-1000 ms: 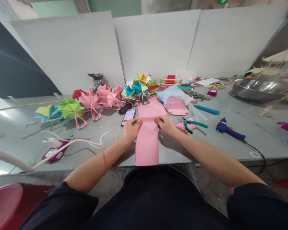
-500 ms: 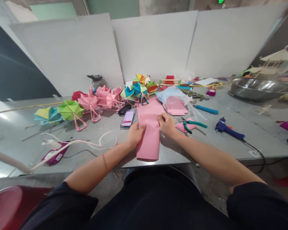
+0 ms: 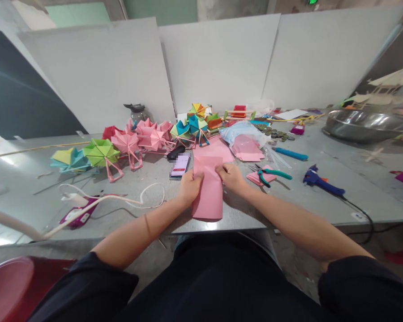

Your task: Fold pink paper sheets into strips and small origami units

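A long piece of pink paper [image 3: 208, 201], folded or curled over, is held above the front edge of the grey table. My left hand [image 3: 190, 187] grips its left edge, thumb on top. On the right edge, my right hand [image 3: 232, 178] pinches the paper between thumb and curled fingers. Behind it lies a larger pink sheet [image 3: 225, 150] on the table. Left of the paper is a phone [image 3: 180, 166] with a lit screen. Pliers with teal handles [image 3: 272, 173] rest on small pink paper pieces to the right of my right hand.
Folded paper wheels [image 3: 100, 153] in several colours stand at the left and back. A blue glue gun [image 3: 324, 182] and a metal bowl [image 3: 362, 125] are on the right. A white cable [image 3: 121, 200] crosses the left side near a purple power strip [image 3: 79, 214].
My right hand has slid slightly left and down along the paper's edge. The paper's top edge now stands nearer to me, showing more of the sheet behind. The view has shifted slightly.
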`<move>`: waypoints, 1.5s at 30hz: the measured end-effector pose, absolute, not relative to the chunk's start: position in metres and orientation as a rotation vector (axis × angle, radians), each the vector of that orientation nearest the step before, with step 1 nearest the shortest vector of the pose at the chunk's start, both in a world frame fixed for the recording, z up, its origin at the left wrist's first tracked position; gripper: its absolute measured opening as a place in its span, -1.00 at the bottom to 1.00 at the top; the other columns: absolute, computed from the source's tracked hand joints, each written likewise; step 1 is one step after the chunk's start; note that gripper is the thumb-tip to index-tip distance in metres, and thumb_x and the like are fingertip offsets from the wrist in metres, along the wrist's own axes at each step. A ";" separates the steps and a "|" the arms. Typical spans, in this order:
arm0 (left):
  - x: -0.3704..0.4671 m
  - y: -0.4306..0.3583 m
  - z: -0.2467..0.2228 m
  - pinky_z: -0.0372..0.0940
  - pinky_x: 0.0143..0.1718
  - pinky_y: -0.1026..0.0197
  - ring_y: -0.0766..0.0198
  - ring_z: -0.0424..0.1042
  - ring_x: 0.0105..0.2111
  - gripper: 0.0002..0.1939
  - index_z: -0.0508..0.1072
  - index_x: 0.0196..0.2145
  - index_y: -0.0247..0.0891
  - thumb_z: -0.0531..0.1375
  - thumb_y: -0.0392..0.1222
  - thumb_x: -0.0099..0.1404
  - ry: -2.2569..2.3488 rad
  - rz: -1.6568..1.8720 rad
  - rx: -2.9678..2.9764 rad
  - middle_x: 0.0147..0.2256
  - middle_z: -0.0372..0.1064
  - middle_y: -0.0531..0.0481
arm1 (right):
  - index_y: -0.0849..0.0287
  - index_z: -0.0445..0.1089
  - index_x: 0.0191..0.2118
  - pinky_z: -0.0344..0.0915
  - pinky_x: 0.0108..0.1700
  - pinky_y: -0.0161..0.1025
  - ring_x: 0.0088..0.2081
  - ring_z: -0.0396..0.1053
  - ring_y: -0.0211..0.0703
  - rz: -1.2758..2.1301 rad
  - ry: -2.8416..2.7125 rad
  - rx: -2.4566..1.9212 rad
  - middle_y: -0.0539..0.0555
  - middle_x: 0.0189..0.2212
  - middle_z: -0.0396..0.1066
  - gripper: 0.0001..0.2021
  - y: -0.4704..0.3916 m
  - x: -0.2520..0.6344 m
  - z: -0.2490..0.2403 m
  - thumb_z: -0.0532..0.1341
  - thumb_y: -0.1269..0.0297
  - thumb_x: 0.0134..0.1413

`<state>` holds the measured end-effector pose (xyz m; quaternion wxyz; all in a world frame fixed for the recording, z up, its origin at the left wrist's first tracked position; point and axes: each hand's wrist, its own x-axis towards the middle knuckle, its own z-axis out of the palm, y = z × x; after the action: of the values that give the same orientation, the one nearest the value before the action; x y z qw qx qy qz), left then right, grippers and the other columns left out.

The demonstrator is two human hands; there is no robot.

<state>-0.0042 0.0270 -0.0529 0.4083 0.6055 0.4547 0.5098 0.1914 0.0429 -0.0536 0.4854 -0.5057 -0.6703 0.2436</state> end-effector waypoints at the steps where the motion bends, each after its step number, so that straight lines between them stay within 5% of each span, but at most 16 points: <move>1: -0.004 0.027 -0.053 0.31 -0.38 0.21 0.18 0.43 -0.36 -0.77 0.56 -0.29 -0.26 0.25 -0.05 0.42 1.155 1.299 1.549 -0.32 0.55 -0.08 | 0.04 0.10 -0.58 0.02 -0.41 -0.18 -0.49 0.11 -0.19 0.581 -1.638 -1.242 -0.05 -0.61 0.12 -0.50 0.043 0.192 -0.053 0.18 -0.05 0.33; 12: -0.008 0.031 -0.047 0.19 -0.40 0.23 0.24 0.31 -0.43 -0.75 0.48 -0.40 -0.23 0.24 -0.09 0.43 1.221 1.353 1.601 -0.43 0.43 0.03 | 0.08 0.21 -0.57 0.03 -0.40 -0.19 -0.50 0.16 -0.20 0.655 -1.771 -1.268 -0.04 -0.61 0.23 -0.54 0.039 0.187 -0.055 0.13 0.01 0.36; 21: -0.010 0.034 -0.047 0.20 -0.40 0.22 0.23 0.34 -0.43 -0.73 0.44 -0.42 -0.22 0.19 -0.15 0.47 1.261 1.372 1.656 -0.43 0.43 0.00 | 0.10 0.31 -0.47 0.11 -0.36 -0.21 -0.47 0.21 -0.19 0.834 -1.821 -1.190 -0.05 -0.54 0.34 -0.75 0.046 0.188 -0.060 0.19 0.23 0.27; 28: -0.010 0.038 -0.049 0.20 -0.41 0.21 0.23 0.30 -0.44 -0.72 0.43 -0.42 -0.20 0.22 -0.11 0.47 1.246 1.426 1.591 -0.46 0.36 0.03 | 0.09 0.24 -0.56 0.01 -0.38 -0.17 -0.49 0.21 -0.17 0.726 -1.876 -1.288 -0.02 -0.60 0.29 -0.57 0.041 0.189 -0.056 0.15 0.17 0.39; 36: -0.015 0.042 -0.046 0.17 -0.39 0.19 0.23 0.23 -0.44 -0.66 0.37 -0.49 -0.16 0.30 -0.11 0.44 1.255 1.573 1.507 -0.48 0.26 0.07 | 0.09 0.37 -0.29 0.24 -0.20 -0.23 -0.32 0.36 -0.16 0.875 -1.785 -1.213 -0.03 -0.36 0.47 -0.92 0.043 0.183 -0.063 0.24 0.42 0.17; 45: -0.013 0.046 -0.042 0.17 -0.39 0.21 0.24 0.26 -0.44 -0.71 0.38 -0.44 -0.17 0.27 -0.08 0.43 1.242 1.627 1.378 -0.45 0.30 0.07 | 0.08 0.25 -0.47 0.09 -0.35 -0.22 -0.45 0.23 -0.19 0.856 -1.874 -1.238 -0.06 -0.53 0.33 -0.68 0.040 0.181 -0.061 0.12 0.21 0.38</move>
<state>-0.0128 0.0464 -0.0424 0.3306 0.5269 0.4751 0.6224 0.1806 0.0400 -0.0606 0.3606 -0.4805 -0.7272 0.3320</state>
